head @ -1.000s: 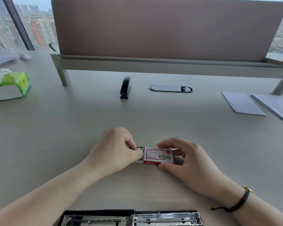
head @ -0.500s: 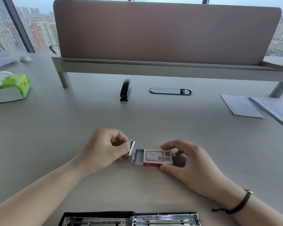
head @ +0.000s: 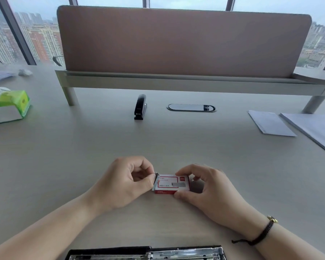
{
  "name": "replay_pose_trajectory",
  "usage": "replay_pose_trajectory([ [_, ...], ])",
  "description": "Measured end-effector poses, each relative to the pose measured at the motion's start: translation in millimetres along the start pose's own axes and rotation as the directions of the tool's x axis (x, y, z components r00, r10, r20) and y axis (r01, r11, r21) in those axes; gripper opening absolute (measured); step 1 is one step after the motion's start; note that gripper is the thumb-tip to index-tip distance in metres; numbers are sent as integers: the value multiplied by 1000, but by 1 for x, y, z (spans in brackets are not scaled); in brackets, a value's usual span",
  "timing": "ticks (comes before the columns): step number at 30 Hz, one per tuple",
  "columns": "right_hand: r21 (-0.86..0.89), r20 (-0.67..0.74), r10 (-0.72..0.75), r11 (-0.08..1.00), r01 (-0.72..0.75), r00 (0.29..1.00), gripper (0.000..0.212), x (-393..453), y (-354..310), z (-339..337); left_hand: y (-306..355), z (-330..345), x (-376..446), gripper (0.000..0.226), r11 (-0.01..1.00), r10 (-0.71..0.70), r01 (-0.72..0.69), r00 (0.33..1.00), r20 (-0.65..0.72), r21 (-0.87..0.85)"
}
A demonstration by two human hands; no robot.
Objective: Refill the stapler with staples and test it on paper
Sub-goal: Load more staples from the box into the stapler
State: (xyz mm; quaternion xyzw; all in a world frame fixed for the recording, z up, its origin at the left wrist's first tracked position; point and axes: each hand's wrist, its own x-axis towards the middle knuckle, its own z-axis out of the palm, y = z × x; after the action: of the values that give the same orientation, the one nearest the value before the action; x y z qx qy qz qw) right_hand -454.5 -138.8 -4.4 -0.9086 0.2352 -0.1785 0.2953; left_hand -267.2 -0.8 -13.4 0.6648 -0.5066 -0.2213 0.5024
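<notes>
A small red-and-white staple box (head: 172, 184) lies on the desk in front of me. My right hand (head: 208, 192) grips its right end between thumb and fingers. My left hand (head: 124, 184) pinches a thin grey end flap (head: 155, 182) at the box's left end; I cannot tell whether a strip of staples is with it. A black stapler (head: 144, 254) lies swung open at the bottom edge, its metal staple channel facing up. White paper sheets (head: 270, 124) lie at the right.
A second black stapler (head: 140, 107) sits shut at the back, beside an oval cable port (head: 191, 107). A green tissue box (head: 9, 106) is at the left, a larger paper stack (head: 317, 130) at the far right. A brown divider panel (head: 184, 44) closes off the desk's back.
My left hand pulled the flap away from the box, which exposed the inside, and has now come back against the box's left end. My right hand kept hold of the box.
</notes>
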Motion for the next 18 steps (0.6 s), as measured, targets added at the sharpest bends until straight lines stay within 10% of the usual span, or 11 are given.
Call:
replay_pose_trajectory([
  [18, 479, -28, -12, 878, 23, 1000, 4, -10, -40, 0, 26, 4, -6, 13, 969, 223, -221, 975, 7, -110],
])
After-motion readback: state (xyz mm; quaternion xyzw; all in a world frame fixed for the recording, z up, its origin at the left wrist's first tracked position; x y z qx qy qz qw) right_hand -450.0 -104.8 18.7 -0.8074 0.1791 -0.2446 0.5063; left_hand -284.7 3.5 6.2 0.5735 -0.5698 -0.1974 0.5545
